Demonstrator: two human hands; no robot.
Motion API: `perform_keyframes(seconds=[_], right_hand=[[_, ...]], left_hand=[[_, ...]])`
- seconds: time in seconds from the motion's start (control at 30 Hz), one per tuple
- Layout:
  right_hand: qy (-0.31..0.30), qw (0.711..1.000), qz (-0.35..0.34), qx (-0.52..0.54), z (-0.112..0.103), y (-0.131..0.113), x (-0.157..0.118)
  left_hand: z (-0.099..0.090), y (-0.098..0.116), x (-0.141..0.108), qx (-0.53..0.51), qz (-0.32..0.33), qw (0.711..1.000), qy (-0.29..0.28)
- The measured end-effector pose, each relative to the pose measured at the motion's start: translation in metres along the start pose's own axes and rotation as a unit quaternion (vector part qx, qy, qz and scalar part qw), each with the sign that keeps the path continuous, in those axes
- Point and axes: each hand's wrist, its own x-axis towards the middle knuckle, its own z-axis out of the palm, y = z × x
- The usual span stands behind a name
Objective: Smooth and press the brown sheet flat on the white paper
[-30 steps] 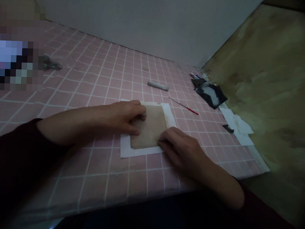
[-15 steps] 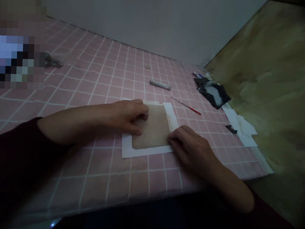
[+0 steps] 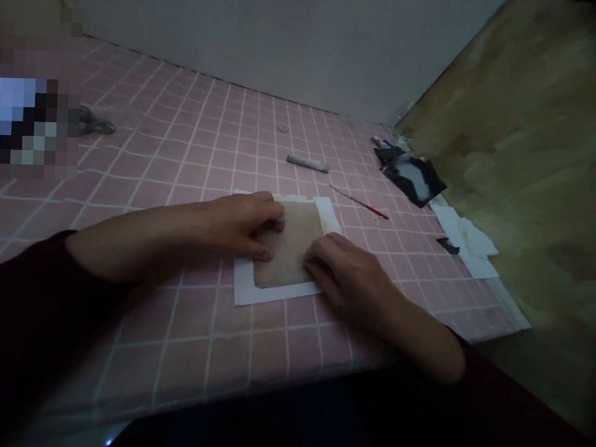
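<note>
A flat beige rectangular piece [image 3: 292, 249] lies on a white sheet of paper [image 3: 246, 293], whose border shows around it. My left hand [image 3: 249, 225] rests over the left side of the piece, thumb and bent fingers apart, touching its surface. My right hand [image 3: 342, 271] is on the right part of the piece, its fingertips pressed together against the surface. Whatever those fingertips may hold is hidden. Beyond the paper lies a thin tool with a red handle [image 3: 374, 211], and farther back a grey cylindrical stick [image 3: 307, 163].
Pink checked cloth [image 3: 186, 343] covers the table. On the right are a black sheet with whitish dust [image 3: 417, 179], white papers [image 3: 473, 239] and a small dark scrap [image 3: 448, 246]. A small round ring [image 3: 282, 128] lies far back. A mottled wall [image 3: 516, 127] borders the right side.
My right hand has moved left from the right edge of the beige piece onto its surface. My left hand stays in place on the piece. The view has shifted slightly.
</note>
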Motion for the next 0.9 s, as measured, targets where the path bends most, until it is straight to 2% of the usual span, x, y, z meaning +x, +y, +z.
perform_keyframes(seconds=[0.1, 0.3, 0.47, 0.67, 0.83, 0.9], right_hand=[[-0.004, 1.0, -0.02, 0.02, 0.002, -0.002, 0.005], [0.024, 0.999, 0.025, -0.004, -0.004, 0.009, -0.006], [0.004, 1.0, -0.022, 0.015, -0.001, 0.0, 0.001], [0.022, 0.999, 0.03, -0.013, -0.007, 0.013, -0.012], [0.01, 0.999, -0.027, 0.021, 0.001, 0.002, 0.002], [0.008, 0.999, -0.023, 0.025, 0.001, 0.003, 0.001]], left_hand=[[-0.001, 0.001, -0.001, 0.001, -0.007, 1.0, -0.005], [-0.001, 0.002, -0.001, -0.013, -0.005, 1.0, -0.008], [-0.001, 0.003, -0.002, -0.007, -0.017, 1.0, -0.007], [0.0, 0.001, 0.0, -0.015, 0.001, 1.0, -0.006], [-0.002, 0.004, -0.002, -0.007, -0.01, 1.0, -0.006], [-0.003, 0.006, -0.002, -0.008, -0.015, 1.0, -0.01]])
